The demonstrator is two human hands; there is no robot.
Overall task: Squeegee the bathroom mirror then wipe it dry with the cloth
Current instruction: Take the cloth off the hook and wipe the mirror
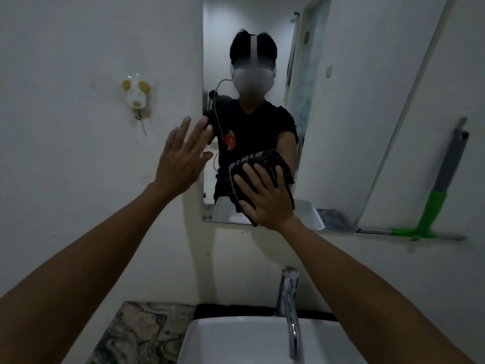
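a: since the wall point(65, 61) fills most of the view, start there: pale, scuffed, dim light, with the mirror point(341, 101) set into it above the sink point(236, 337)

b: how far along, would you say?

a: my guess is the squeegee part is over. the squeegee point(443, 179), grey with a green handle, stands propped on the small ledge point(446, 236) to the right of the glass, with no hand on it. drying is under way

b: and the hands?

a: the right hand point(265, 200) lies flat, fingers straight and spread, pressing the dark striped cloth point(262, 160) against the lower part of the mirror. the left hand point(181, 158) is up at the mirror's left edge, fingers straight, holding nothing; i cannot tell if it touches

b: what's left?

a: probably the upper glass. i can't make out streaks in this light

b: anything smaller?

a: a chrome tap point(290, 306), a marbled counter point(136, 334), and a little mouse-shaped hook point(136, 97) on the wall
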